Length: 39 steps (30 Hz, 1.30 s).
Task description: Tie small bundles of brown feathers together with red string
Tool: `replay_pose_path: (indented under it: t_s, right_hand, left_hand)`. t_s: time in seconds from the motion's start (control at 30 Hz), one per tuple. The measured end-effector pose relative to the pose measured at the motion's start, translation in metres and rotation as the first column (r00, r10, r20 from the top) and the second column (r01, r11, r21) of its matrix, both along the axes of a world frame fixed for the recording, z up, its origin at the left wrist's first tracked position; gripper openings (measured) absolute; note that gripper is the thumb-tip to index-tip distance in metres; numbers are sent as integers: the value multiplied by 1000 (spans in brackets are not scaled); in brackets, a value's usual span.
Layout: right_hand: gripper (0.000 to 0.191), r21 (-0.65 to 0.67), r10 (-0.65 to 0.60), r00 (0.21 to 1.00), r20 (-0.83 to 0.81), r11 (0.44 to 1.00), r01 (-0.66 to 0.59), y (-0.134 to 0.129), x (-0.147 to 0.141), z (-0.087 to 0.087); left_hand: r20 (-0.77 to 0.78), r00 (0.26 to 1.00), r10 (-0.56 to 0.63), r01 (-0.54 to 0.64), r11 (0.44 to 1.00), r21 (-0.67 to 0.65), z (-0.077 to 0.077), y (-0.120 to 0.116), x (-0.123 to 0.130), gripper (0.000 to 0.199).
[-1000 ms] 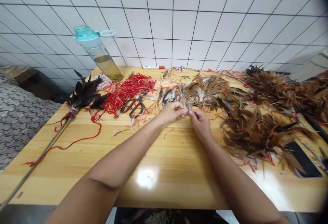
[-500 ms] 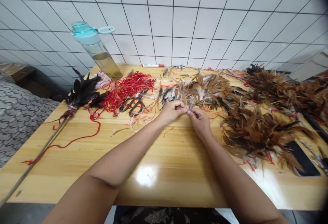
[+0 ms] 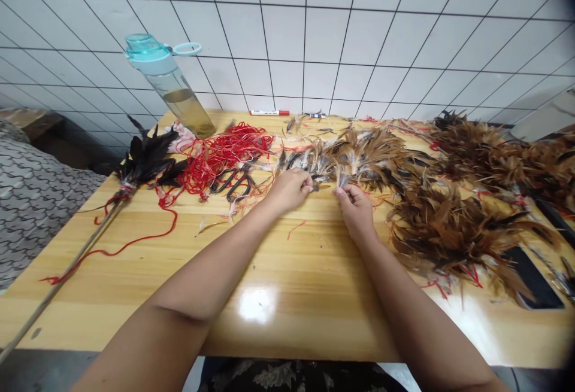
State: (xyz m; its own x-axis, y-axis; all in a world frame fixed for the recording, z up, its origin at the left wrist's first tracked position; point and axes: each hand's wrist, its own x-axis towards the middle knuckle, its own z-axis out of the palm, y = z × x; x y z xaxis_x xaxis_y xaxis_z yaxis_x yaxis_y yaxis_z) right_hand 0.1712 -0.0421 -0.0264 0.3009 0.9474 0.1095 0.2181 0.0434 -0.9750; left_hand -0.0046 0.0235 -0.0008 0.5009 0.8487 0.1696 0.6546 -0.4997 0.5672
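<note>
Pinched between the thumb and fingers of my right hand [image 3: 358, 209] is a small greyish feather [image 3: 343, 181], pointing up and away from me. My left hand [image 3: 291, 190] is closed a short way to the left, its fingertips pressed together at the near edge of a pile of grey and brown feathers [image 3: 372, 149]. A small dark bit of feather lies by those fingertips; whether it is held is unclear. Left of my left hand lie black-handled scissors [image 3: 238, 185], partly under a tangle of red string [image 3: 229, 152].
Bundles of brown feathers [image 3: 453, 227] cover the right side, beside a phone [image 3: 534, 281]. A stick [image 3: 58, 284] with black feathers [image 3: 148, 155] tied on lies at left. At the back are a water bottle [image 3: 179, 96] and a red-capped marker [image 3: 269, 112] by the tiled wall.
My hands, which met at the fingertips over a feather, have come apart. The left has drawn away leftward; the right stays nearly in place with the feather.
</note>
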Motion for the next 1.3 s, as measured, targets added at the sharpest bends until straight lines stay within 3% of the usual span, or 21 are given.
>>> replay_pose_path:
  t_s: [0.27,0.33,0.47,0.57,0.67,0.73,0.87,1.03,1.3]
  right_hand:
    - [26,12,4,1000,31,1000,-4,-1,-1,0]
    - [25,13,11,999,42,1000,-11,-2,-1,1]
    - [24,20,13,999,49,1000,-14,-2,-2,3]
    - [24,27,11,998,55,1000,-13,-2,-1,3]
    - [24,29,9,998,64,1000,-11,-2,-2,2]
    - [23,33,10,997,80,999,-13,-2,-2,2]
    - [22,49,26,989,147,998,-34,-3,-3,3]
    - [21,97,43,967,250,993,-69,-2,-5,2]
    - [18,121,69,960,273,987,-106,-1,-4,-3]
  left_hand:
    - [-241,971,11,2,999,53,1,-9,6,18]
    - [-174,985,-5,15,998,54,2,-8,6,17]
    - [137,990,8,-2,999,-44,5,-6,6,11]
    - [411,907,87,18,969,-246,6,-6,10,5]
    - [598,774,208,105,889,-445,5,-7,16,9]
    - [639,724,261,159,837,-523,3,-10,20,12]
    - [626,723,293,187,789,-585,0,-15,27,13]
    - [641,704,305,187,791,-583,-4,-17,30,14]
    - [662,683,310,185,803,-566,-10,-14,28,22]
